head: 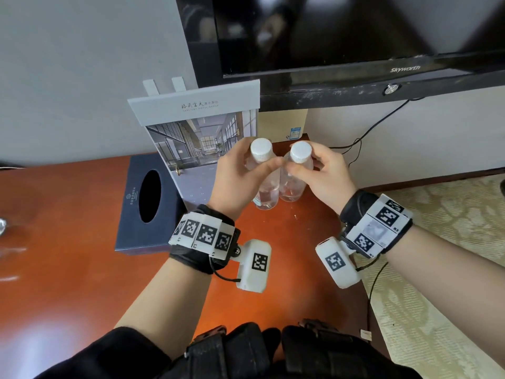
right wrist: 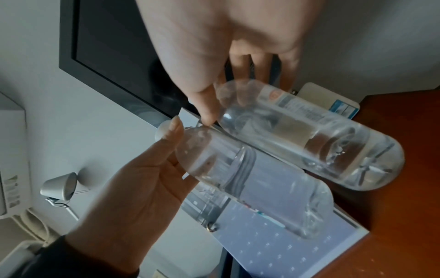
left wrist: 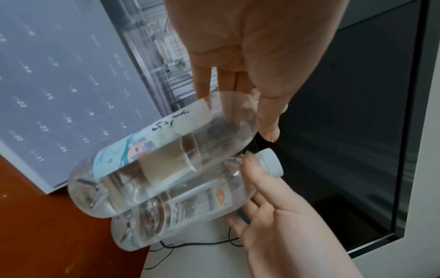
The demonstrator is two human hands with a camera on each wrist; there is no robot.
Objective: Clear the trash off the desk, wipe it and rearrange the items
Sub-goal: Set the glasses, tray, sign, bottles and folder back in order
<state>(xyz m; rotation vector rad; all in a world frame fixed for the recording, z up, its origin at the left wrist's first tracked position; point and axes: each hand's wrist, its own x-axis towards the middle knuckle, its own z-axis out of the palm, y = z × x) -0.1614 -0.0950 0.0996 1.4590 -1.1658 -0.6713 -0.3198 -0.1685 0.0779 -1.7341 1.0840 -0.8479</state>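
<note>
Two clear water bottles with white caps stand side by side and touching on the red-brown tabletop (head: 82, 269), near its back right corner. The left hand (head: 240, 179) has its grip wrapped around the upper part of the left water bottle (head: 266, 184), thumb on the near side and fingers behind. The right hand (head: 322, 179) grasps the shoulder of the right water bottle (head: 293, 184) the same way, and the two thumbs nearly meet between the necks. From the left wrist view the left bottle (left wrist: 152, 159) carries a pale label with a cartoon figure, while the right one (left wrist: 188, 208) shows a barcode label.

Just behind the bottles leans one desk calendar (head: 196, 132) with a hotel lobby photo. One dark blue tissue box (head: 149, 201) lies to its left, touching it. One Skyworth television (head: 341, 36) hangs above, and a black cable (head: 377, 124) trails down the wall.
</note>
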